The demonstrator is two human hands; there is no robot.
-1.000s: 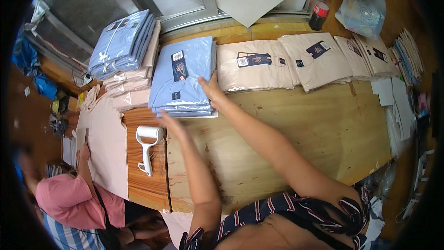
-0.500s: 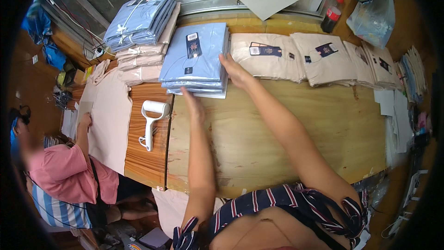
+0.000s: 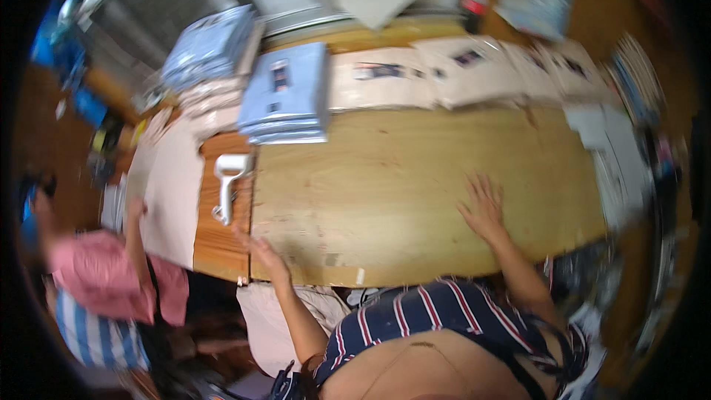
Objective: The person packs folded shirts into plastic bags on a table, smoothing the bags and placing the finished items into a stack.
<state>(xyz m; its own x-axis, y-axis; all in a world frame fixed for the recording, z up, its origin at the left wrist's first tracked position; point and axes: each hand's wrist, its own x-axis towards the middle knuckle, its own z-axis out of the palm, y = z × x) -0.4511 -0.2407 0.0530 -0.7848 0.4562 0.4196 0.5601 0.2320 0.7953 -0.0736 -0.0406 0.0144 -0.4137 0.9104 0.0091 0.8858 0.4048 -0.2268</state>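
Note:
My right hand (image 3: 483, 209) hovers over or rests on the wooden tabletop (image 3: 400, 178), fingers spread and nothing in them. Near the table's front left, my left hand (image 3: 265, 253) is held out with its fingers stretched, also holding nothing. Closest to it lies a white lint roller (image 3: 229, 184) on the darker wood. Beyond both hands stands a stack of blue folded garments in clear bags (image 3: 285, 100), with dark tags on the top one. To its right a row of beige bagged garments (image 3: 474, 74) runs along the back. The picture is blurred by motion.
At the back left, a tied blue bundle (image 3: 207, 48) sits on pink bagged garments (image 3: 215, 100). A co-worker in a pink shirt (image 3: 111, 274) sits at the left by pale pink cloth (image 3: 170, 192). A dark drink bottle (image 3: 474, 4) stands at the back right, with papers (image 3: 615, 155) along the right edge.
Both hands have come away from the blue garment stack, back toward me. The right has moved to the middle right of the table, the left to its near left. The view has shifted.

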